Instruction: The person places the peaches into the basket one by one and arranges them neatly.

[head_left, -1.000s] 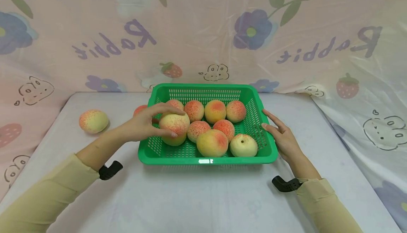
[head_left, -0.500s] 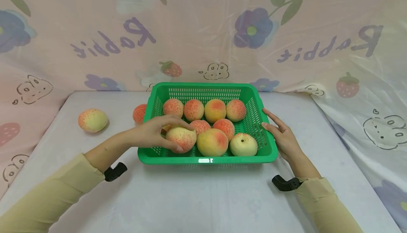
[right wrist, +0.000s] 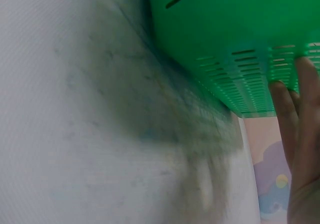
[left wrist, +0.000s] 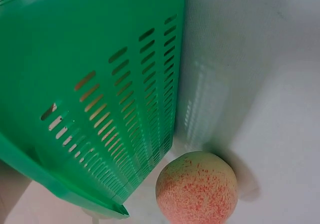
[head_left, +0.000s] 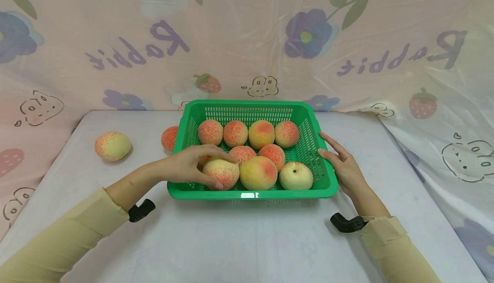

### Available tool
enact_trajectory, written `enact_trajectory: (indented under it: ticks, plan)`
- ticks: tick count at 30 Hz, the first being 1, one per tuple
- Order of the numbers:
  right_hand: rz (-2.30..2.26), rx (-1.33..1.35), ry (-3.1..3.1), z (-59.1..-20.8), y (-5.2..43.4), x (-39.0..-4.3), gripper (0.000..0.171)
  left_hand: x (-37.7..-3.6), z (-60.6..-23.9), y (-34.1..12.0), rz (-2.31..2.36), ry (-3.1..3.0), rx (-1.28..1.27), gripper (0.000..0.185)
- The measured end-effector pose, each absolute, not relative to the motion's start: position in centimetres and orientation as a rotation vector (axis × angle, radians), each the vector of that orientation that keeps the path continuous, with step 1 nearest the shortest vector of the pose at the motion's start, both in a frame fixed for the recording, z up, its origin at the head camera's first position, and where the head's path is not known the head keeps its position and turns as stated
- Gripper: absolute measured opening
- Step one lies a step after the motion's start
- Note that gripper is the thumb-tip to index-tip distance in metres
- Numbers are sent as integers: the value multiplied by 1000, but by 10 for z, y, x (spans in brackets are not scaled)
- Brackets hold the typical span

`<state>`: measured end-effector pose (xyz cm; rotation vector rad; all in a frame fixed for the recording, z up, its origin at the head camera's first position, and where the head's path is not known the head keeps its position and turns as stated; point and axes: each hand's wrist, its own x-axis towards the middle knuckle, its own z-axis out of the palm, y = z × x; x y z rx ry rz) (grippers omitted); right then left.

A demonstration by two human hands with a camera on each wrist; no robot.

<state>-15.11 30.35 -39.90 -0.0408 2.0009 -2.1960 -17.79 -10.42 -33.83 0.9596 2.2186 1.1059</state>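
The left hand (head_left: pixel 189 163) curls round a peach (head_left: pixel 221 173) low in the basket's (head_left: pixel 251 195) front-left corner while the right hand's (head_left: pixel 341 165) straight fingers rest on its side, so a careless release might nudge neighbouring peaches.

Both arms wear pale yellow long sleeves (head_left: pixel 58 242), with black wrist mounts (head_left: pixel 141 210) at the cuffs.

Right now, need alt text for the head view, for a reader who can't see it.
A person's left hand grips a speckled peach in the front left corner of a green slotted basket that holds eight other peaches, while the right hand rests straight-fingered against the basket's right wall. Two more peaches lie on the white table left of the basket.
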Motion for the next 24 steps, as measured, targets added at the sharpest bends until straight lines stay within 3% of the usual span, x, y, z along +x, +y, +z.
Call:
enact_trajectory:
  ticks: [18,24]
  plan:
    - [-2185,-51,2008,-400,304,-151,56,-182,-331,-112,1080,2351,867,39]
    - [-2191,-45,2000,-401,305,-152,56,-181,-331,-107,1096,2326,944,38]
